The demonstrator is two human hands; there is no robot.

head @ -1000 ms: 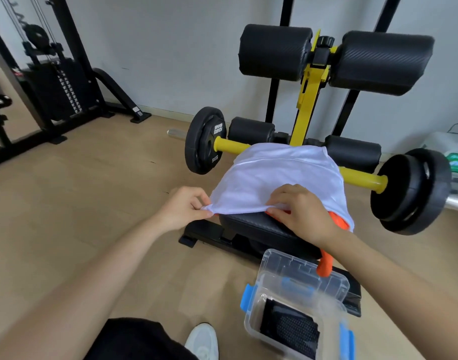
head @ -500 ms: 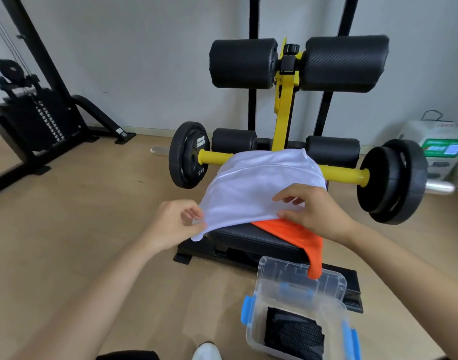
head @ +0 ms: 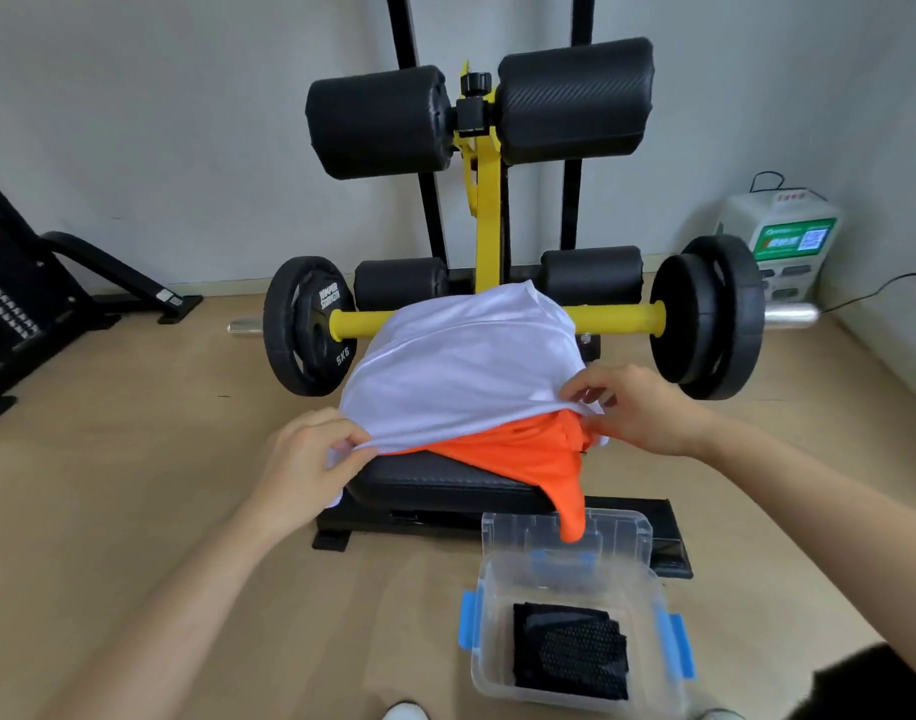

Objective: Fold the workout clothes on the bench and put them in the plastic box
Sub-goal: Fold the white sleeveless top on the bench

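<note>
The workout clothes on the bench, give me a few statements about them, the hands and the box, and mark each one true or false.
1. Both hands pinch the near edge of the white shirt, the left hand at one corner and the right hand at the other. True.
2. The orange garment lies on top of the white shirt. False: it lies under the shirt, and one end hangs off the bench.
3. The plastic box is empty. False: a folded black mesh garment lies in it.
4. The box stands on the floor with its lid off. True.
5. The white shirt is already folded. False: it is spread open over the bench.
</note>
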